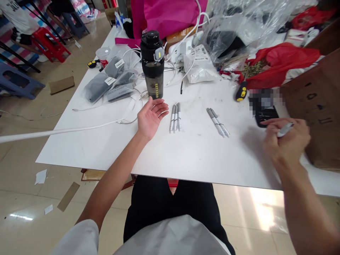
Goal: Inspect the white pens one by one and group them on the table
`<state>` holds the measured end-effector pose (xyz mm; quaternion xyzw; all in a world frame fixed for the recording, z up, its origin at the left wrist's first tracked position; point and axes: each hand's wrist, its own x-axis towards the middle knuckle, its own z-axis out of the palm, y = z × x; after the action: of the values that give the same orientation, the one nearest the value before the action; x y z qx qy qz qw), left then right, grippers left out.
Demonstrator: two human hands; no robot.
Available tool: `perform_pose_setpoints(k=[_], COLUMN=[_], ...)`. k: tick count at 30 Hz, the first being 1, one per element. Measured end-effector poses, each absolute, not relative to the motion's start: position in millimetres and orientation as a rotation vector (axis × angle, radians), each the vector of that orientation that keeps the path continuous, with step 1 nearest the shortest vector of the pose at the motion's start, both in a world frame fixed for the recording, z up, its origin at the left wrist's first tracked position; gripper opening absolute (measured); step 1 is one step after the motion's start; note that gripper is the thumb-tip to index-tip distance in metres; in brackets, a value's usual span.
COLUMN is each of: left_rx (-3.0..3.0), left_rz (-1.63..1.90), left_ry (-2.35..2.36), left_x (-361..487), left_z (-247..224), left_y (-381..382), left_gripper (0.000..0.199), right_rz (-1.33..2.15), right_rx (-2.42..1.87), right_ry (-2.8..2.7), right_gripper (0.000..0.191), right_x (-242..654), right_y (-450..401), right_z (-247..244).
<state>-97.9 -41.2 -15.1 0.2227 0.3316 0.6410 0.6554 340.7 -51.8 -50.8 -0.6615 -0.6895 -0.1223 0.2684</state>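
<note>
Hands work over a broad white bench (106, 152), where a flat white cable (66, 129) enters from the left edge of the view and ends near transparent plastic bags of grey pouches (98, 85). Behind these stands a tall black plastic water bottle (152, 71) with gold lettering down its side.

Just in front of the bottle, the left hand (152, 118) hovers palm up, its arm reaching forward from a pale sleeve. The fingers are loosely spread and slightly curled, and the grip is apart, with nothing in it. Its fingertips come just beside a tight bunch of three slim silver-and-white pens (175, 118), which lie side by side, pointing toward the person. Further right, a second bunch of slim silver-and-white pens (217, 122) lies aslant on the bench (how many is hard to count where they overlap).

Beyond that sit a yellow-and-black screwdriver handle (241, 91) and a flat dark object (265, 115), partly blurred out. At the far right, the right hand (287, 145) is raised just off the bench, its grip clamped on a single silver pen (285, 129) held between thumb and fingers (the motion blurs the fingers slightly). The wrist is bent inward, and a brown cardboard box (317, 106) stands just beyond the hand.
</note>
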Motion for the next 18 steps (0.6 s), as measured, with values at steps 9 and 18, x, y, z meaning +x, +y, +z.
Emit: perform_pose_setpoints(k=[9, 18], left_rx=[0.929, 0.797], left_rz=[1.268, 1.188], left_ry=[0.633, 0.566], left_x=[-47, -49], left_z=[5, 2], left_y=[-37, -18], left_gripper=[0.027, 0.027], right_rz=[1.129, 2.337], right_rx=[-1.233, -0.826], right_ry=[-1.764, -1.324], right_gripper=[0.031, 0.045], right_x=[164, 122], right_y=[-33, -7], right_z=[18, 9])
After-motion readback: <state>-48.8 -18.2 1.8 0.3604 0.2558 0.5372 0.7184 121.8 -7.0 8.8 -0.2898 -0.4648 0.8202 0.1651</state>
